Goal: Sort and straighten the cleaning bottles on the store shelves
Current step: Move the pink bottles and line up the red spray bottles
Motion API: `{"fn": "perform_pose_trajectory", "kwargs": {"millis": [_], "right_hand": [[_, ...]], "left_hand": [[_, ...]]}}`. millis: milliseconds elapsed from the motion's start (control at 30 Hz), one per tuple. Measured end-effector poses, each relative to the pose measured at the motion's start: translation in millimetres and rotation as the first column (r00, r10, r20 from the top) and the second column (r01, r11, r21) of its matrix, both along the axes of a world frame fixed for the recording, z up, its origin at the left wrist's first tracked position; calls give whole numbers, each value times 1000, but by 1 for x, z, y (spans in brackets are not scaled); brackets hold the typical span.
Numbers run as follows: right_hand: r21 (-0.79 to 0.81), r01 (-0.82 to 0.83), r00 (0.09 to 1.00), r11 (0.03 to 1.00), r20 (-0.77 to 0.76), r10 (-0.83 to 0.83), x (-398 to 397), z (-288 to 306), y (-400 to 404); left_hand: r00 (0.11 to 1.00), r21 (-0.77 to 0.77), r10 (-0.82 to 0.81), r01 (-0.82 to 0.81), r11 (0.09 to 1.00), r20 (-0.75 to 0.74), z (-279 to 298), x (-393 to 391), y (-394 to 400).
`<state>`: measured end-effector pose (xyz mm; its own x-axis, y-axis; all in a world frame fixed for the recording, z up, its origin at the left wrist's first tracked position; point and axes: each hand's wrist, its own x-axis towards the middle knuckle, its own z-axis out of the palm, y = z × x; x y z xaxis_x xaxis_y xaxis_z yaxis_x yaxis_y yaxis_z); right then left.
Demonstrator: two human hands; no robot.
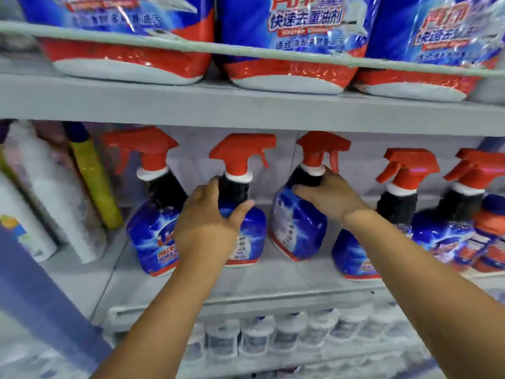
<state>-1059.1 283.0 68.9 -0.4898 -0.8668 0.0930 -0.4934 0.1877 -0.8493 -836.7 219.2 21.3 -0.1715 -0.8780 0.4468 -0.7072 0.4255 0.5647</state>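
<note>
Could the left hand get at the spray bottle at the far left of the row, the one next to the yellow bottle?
Probably yes, but not at once. The left hand grips the neck of the second spray bottle, so it must let go first. The far-left spray bottle stands right beside it, with nothing in front.

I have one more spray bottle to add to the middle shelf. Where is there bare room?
Bare shelf floor runs along the front edge, before the spray bottles. A narrower gap lies between the leftmost spray bottle and the yellow bottle. The right end is crowded with sprays and orange-capped jars.
</note>
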Motion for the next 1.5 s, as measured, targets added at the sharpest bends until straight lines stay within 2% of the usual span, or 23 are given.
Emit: {"fn": "perform_pose_trajectory", "kwargs": {"millis": [133,233,333,400,467,533,633,700,800,900,1000,1033,1100,1167,1267,1367,1500], "right_hand": [[55,-18,999,998,-26,20,12,-3,18],[6,-6,1000,1000,-14,6,19,-9,28],[-94,50,961,994,-266,-73,27,-18,32],[-67,-17,941,998,-338,-7,27,-17,34],[58,-139,942,989,-301,151,15,-7,35],[163,-301,925,940,-191,329,3,5,37],[178,-415,897,892,-82,434,-10,14,38],[172,-384,906,907,-119,406,-7,15,37],[95,-239,923,966,-288,257,4,13,41],[46,-153,926,987,-342,159,4,12,42],[115,-159,919,981,-345,190,-3,16,39],[131,-192,925,973,-307,224,-5,18,39],[150,-245,933,958,-231,275,-10,17,41],[149,-236,936,960,-231,266,-17,12,42],[132,-202,934,970,-271,232,-20,8,43],[139,-203,929,969,-284,236,-19,11,44],[150,-208,930,967,-274,243,-17,15,45]], "left_hand": [[999,-65,-40,41,997,16,1,8,0],[996,-36,-89,88,995,-19,0,13,1],[995,-98,-83,77,992,-50,-5,20,6],[994,-111,-76,67,992,-82,-6,23,11],[986,-91,-67,54,994,-153,-3,24,18],[976,-19,-39,35,999,-216,3,19,24],[967,100,18,7,995,-256,7,1,29],[933,123,32,14,992,-359,6,-11,30],[882,190,55,40,981,-468,9,-18,22],[845,258,-79,249,934,-528,13,-11,2],[775,222,-236,434,873,-586,29,-2,-7],[791,215,-275,450,867,-547,35,-1,-7],[855,230,-297,419,878,-425,39,-5,2],[922,237,-148,242,941,-357,25,-12,20],[923,214,59,25,977,-380,2,-16,49],[893,241,63,52,969,-446,-1,-12,41],[859,217,-145,282,934,-491,-2,-5,13]]}}
